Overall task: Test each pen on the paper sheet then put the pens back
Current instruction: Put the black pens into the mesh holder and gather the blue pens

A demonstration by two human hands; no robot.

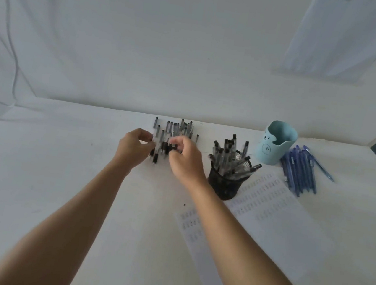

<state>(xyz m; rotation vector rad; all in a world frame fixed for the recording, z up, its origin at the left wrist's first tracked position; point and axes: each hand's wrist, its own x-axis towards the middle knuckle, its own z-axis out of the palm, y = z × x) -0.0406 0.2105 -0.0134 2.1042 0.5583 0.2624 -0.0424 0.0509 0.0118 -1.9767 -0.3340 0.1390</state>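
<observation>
Two bare hands reach out over a white table (pixel 45 183) to a loose pile of black pens (pixel 174 131) lying near the wall at its far edge; the pens overlap too much to count exactly, but there are roughly twenty. The left hand (pixel 135 147) sits at the left end of the pile with thumb and fingers curled close together on one pen, though the grip itself is too small to make out. The right hand (pixel 186 159) is just beside it, its fingers bent inward and pinched around the dark grip sections of a few pens. To the right stands one black mesh cup (pixel 225 185) crammed with about a dozen more black pens, leaning at all angles. Behind it stands one pale blue cup (pixel 275 143) with a small cartoon face on its front, holding nothing visible. Just right of that cup lie about eight blue pens (pixel 300 168), side by side on the table. One paper sheet (pixel 277 237) lies in front of the cups, partly under the right forearm, covered in rows of small scribbled marks too blurred to read.
</observation>
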